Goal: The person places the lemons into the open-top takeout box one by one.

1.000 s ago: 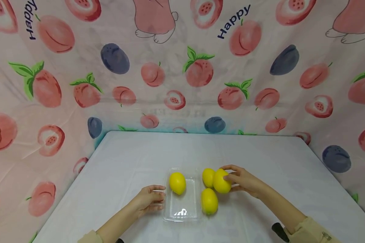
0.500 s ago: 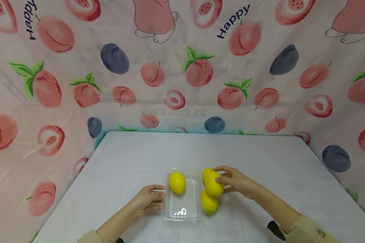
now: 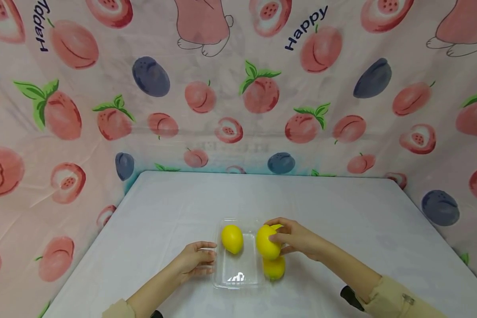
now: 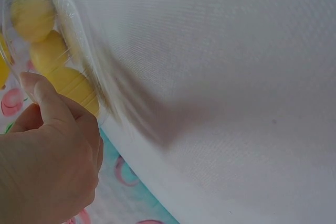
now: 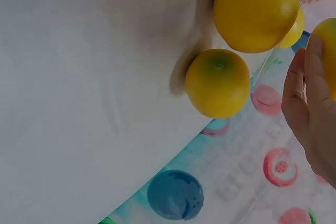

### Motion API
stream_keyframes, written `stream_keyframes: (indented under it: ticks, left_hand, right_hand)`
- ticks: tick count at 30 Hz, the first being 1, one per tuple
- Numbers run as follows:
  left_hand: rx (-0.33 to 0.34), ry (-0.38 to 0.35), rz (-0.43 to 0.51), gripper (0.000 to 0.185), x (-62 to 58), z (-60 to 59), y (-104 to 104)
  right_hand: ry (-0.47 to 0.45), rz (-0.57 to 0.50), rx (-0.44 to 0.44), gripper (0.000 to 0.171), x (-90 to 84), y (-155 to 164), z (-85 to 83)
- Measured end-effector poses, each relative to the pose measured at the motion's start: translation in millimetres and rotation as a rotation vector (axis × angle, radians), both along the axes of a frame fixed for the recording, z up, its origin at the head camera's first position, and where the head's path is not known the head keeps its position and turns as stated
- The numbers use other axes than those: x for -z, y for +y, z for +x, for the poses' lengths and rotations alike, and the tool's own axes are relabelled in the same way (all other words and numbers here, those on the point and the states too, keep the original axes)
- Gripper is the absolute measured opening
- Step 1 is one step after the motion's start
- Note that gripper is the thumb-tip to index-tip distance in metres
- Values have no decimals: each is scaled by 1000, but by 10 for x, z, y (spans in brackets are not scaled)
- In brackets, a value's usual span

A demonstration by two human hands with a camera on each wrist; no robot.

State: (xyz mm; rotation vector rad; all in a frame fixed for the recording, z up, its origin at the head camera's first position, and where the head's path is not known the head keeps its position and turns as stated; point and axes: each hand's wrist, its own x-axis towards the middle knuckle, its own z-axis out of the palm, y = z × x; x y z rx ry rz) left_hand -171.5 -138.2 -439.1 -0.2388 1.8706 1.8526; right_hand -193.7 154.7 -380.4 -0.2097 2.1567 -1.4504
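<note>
A yellow lemon [image 3: 268, 242] is gripped between the fingers and thumb of my right hand [image 3: 298, 240], held over the right rim of a clear plastic container [image 3: 238, 276]. Inside the container, toward its back left, lies another lemon [image 3: 232, 239]. Two more lemons stand on the table just right of the container. The front one [image 3: 274, 268] shows partly; the back one [image 3: 277, 226] is mostly hidden behind my right hand and its lemon. My left hand [image 3: 194, 261] holds the container's left edge, and in the left wrist view its fingertips [image 4: 32, 80] meet the rim.
The white-covered table [image 3: 175, 198] ends at a back edge against a fruit-print cloth [image 3: 222, 101], which also hangs along both sides. Dark straps show near both sleeves at the bottom of the head view.
My right hand has carried its lemon leftward, past the two lemons on the table to the container's right rim. The left hand and the container have stayed in place.
</note>
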Motion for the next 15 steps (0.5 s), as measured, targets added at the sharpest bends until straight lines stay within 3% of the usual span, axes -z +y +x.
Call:
stream_keyframes:
  ticks: [15]
  left_hand:
    - [-6,-6,-11,42,-23,-2,-5]
  right_hand:
    - [16,-27,-43,44,35,-290,18]
